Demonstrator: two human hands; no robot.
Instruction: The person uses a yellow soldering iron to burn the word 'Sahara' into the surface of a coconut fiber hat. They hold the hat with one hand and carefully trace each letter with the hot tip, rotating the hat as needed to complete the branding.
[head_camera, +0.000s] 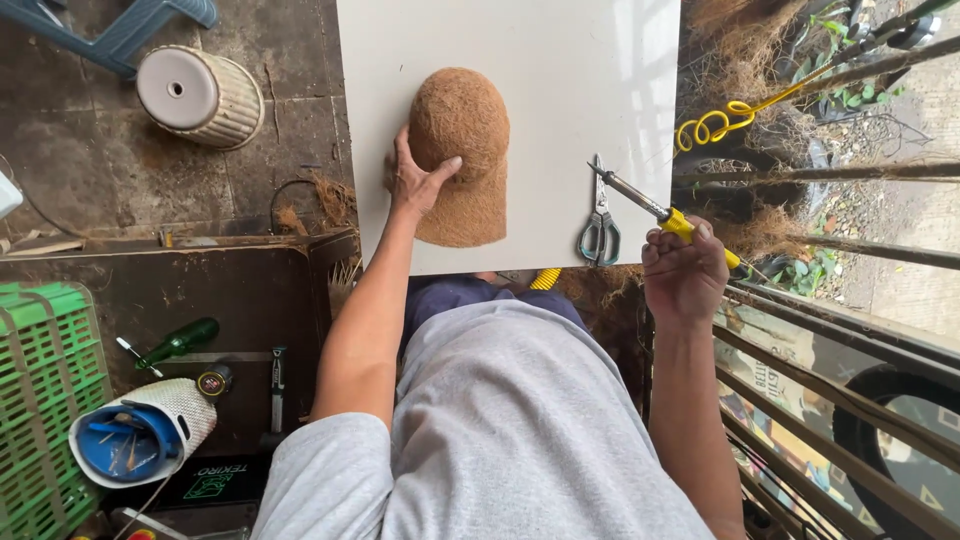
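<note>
A white board lies across my lap. On it rests a brown coconut-fibre pot, rounded end away from me. My left hand grips its left side, thumb laid on top. My right hand holds a soldering iron with a yellow handle; its metal tip points up and left, above the board's right part. Grey-handled scissors lie shut on the board just left of the iron.
A ribbed white pot lies on the dark floor at upper left. Lower left hold a green crate, a green-handled screwdriver and a blue-and-white helmet. A railing and loose fibre fill the right.
</note>
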